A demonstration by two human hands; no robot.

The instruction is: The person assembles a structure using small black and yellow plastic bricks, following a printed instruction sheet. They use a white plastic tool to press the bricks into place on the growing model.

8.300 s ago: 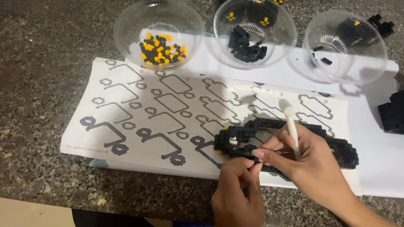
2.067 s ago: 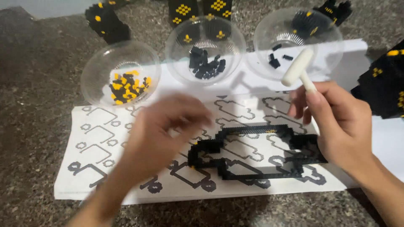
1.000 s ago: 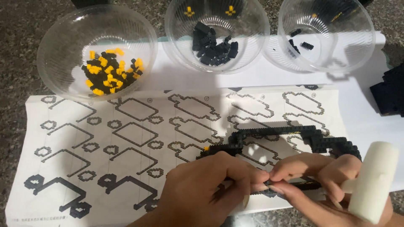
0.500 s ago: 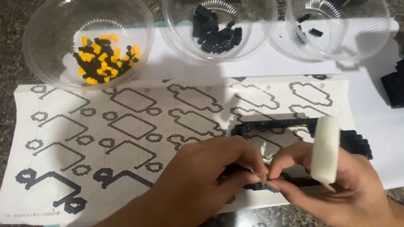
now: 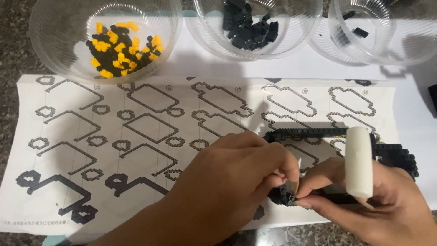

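- On the granite counter lay an instruction sheet (image 5: 136, 136) below three clear bowls (image 5: 104, 36).
- The left hand (image 5: 227, 187) pinched the black block frame (image 5: 364, 150) at its near-left corner.
- The right hand (image 5: 364, 205) gripped a white tool (image 5: 358, 161) and pinched there too.
- Too hard a squeeze looked likely to pop blocks loose.

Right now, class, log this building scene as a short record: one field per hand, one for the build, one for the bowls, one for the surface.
Left hand: pinches the near edge of the black brick frame.
Right hand: holds a white tool, fingertips on the frame.
Bowls: yellow-and-black pieces; black pieces; third bowl, few pieces.
Surface: instruction sheet.
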